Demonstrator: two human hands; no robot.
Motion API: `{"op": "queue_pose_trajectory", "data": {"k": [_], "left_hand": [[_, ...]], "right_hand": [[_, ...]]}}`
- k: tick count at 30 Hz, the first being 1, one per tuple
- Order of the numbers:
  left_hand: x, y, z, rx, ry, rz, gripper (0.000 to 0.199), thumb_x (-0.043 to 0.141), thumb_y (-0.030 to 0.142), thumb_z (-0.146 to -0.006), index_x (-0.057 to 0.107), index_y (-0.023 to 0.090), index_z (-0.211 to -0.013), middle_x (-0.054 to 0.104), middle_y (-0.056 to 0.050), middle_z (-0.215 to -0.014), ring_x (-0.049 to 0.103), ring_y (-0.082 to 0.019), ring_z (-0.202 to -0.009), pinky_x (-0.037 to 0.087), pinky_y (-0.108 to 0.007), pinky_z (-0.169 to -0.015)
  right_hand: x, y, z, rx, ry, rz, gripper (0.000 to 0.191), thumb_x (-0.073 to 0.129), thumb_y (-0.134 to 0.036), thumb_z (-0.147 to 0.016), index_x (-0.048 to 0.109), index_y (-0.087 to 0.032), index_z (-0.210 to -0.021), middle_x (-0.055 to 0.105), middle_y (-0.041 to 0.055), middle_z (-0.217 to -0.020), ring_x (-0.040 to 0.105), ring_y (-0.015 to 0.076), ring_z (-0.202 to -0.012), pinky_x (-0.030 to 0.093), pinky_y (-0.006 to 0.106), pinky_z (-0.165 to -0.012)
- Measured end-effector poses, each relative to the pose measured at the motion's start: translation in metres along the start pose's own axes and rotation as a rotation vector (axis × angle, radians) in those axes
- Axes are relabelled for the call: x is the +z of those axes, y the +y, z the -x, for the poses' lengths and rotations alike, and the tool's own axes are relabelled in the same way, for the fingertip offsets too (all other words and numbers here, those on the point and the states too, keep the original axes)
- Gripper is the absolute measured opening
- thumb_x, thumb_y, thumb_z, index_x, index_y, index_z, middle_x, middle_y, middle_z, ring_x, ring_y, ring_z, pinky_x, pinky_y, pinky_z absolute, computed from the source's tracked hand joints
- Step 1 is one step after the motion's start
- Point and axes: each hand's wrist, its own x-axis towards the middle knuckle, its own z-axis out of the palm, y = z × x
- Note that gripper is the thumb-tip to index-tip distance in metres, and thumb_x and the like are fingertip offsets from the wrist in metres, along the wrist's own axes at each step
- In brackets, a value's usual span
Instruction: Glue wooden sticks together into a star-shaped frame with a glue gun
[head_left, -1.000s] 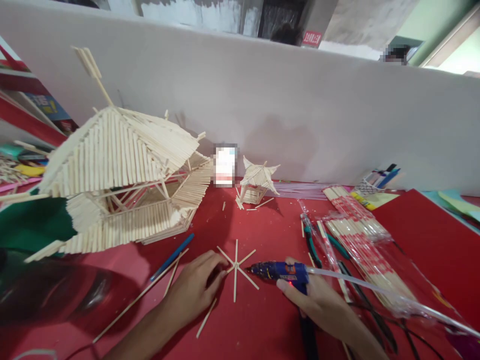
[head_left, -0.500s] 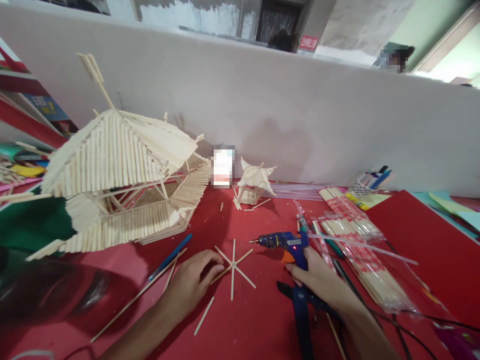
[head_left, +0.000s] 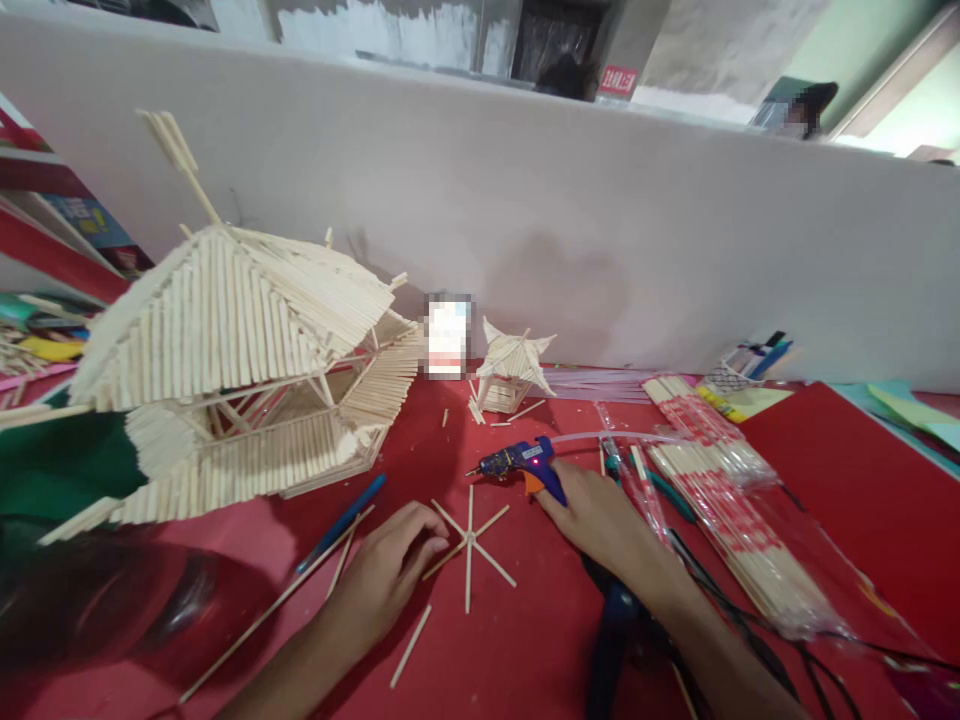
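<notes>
My left hand (head_left: 401, 560) lies on the red tabletop with loosely curled fingers, thumb and forefinger slightly apart. Its fingertips are at the left arms of a six-armed star of thin wooden sticks (head_left: 469, 575); whether they touch it I cannot tell. My right hand (head_left: 592, 505) grips a blue hot glue gun (head_left: 534, 457) with an orange trigger and a lit red light. The gun's nozzle points left, just above the star's top arm. A clear glue stick (head_left: 615, 437) trails from its back. One short loose stick (head_left: 411, 647) lies below my left hand.
A large stick-built pavilion (head_left: 247, 330) fills the left, and a small one (head_left: 516, 365) stands at the back. Bagged sticks (head_left: 750, 540) lie on the right beside black cables (head_left: 814, 665). A blue pen (head_left: 341, 522) and a blurred dark bottle (head_left: 142, 600) are at left.
My right hand has carried the glue gun left and slightly away from me, bringing its nozzle above the star. My left hand has stayed beside the star.
</notes>
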Motion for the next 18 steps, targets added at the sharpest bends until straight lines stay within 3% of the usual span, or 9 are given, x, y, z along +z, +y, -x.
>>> {"op": "queue_pose_trajectory", "data": {"k": [8, 18], "left_hand": [[0.001, -0.001, 0.000, 0.017, 0.000, -0.014, 0.016, 0.045, 0.028, -0.100, 0.059, 0.023, -0.093, 0.065, -0.001, -0.089, 0.061, -0.016, -0.082, 0.045, -0.026, -0.076], [0.001, -0.002, -0.002, 0.031, 0.024, -0.006, 0.017, 0.044, 0.025, -0.100, 0.060, 0.023, -0.096, 0.067, -0.001, -0.093, 0.063, -0.017, -0.087, 0.047, -0.028, -0.080]], "right_hand": [[-0.001, -0.004, -0.018, 0.070, -0.010, 0.149, 0.024, 0.054, -0.030, -0.096, 0.057, -0.014, -0.114, 0.073, 0.0148, -0.105, 0.071, 0.0305, -0.094, 0.041, 0.031, -0.068], [0.003, -0.002, -0.036, 0.107, 0.068, 0.120, 0.031, 0.054, -0.022, -0.091, 0.054, -0.010, -0.119, 0.068, 0.0176, -0.115, 0.070, 0.0303, -0.095, 0.045, 0.034, -0.072]]}}
